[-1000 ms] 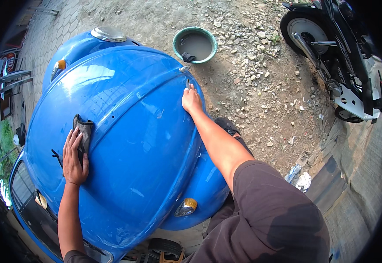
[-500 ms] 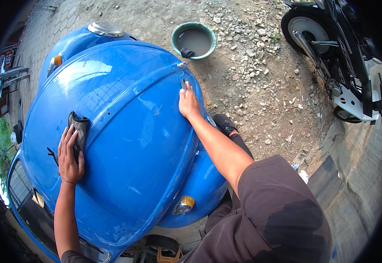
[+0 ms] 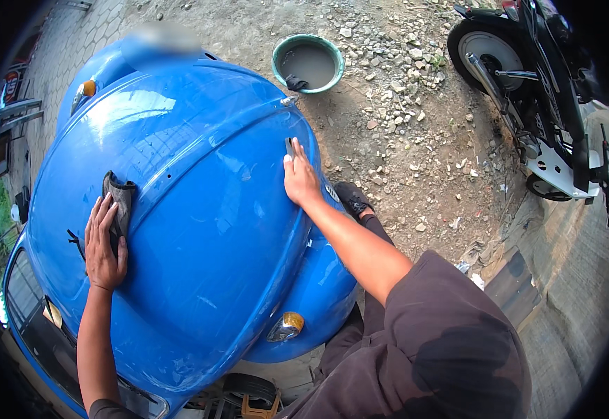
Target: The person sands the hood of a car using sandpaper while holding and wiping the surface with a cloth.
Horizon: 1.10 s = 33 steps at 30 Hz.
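Observation:
The rounded blue car hood (image 3: 199,230) fills the middle of my view. My left hand (image 3: 105,241) lies flat on it, fingers stretched out, over the edge of a crumpled dark grey cloth (image 3: 119,197). Part of the cloth is hidden under the palm and fingers. Close to the hood's front edge, my right hand (image 3: 302,176) presses a small, thin grey piece (image 3: 290,146) against the paint. Only its end shows past the fingertips, so its kind is not clear.
A green basin (image 3: 308,64) of murky water, with a dark cloth on its rim, stands on the gravel (image 3: 416,105) ahead. A black-and-white motorcycle (image 3: 528,91) is parked at the right. An amber turn signal (image 3: 287,326) juts from the near fender.
My right hand has slid a short way back toward me along the hood with the grey piece. My left hand stays on the cloth. The whole view has shifted slightly.

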{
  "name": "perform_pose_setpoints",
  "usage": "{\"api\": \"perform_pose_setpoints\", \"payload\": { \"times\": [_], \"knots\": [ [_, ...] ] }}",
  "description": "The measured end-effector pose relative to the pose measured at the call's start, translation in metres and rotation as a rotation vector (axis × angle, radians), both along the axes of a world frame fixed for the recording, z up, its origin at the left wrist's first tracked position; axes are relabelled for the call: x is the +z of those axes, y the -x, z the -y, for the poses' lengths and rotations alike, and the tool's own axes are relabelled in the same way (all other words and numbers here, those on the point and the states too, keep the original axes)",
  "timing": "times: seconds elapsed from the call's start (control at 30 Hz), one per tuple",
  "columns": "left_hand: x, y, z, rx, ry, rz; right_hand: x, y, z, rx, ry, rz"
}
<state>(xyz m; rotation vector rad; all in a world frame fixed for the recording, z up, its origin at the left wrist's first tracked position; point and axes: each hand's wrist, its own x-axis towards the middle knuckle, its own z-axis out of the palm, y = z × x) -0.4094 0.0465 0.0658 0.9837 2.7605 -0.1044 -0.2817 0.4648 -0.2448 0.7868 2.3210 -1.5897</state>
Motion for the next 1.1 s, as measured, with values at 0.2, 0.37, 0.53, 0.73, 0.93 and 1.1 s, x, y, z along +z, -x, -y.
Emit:
{"api": "perform_pose_setpoints", "payload": {
  "times": [0.2,0.37,0.53,0.73,0.93,1.1],
  "knots": [
    [0.009,0.0,0.002,-0.002,0.003,-0.007,0.024,-0.06,0.025,0.087,-0.056,-0.251],
    [-0.003,0.006,-0.012,-0.025,-0.024,-0.011,-0.017,0.032,-0.028,-0.001,-0.026,0.097],
    [0.015,-0.005,0.005,0.007,0.02,0.003,0.037,-0.058,0.019,0.057,0.154,-0.097],
    [0.002,0.002,-0.01,-0.014,-0.006,0.0,-0.013,0.007,-0.013,0.013,0.043,-0.099],
    [0.009,-0.005,0.005,0.007,0.027,-0.003,0.036,-0.034,0.054,0.101,-0.082,-0.267],
    [0.01,0.001,-0.007,-0.018,-0.007,-0.009,0.026,0.025,0.033,0.07,-0.034,-0.247]
  ]
}}
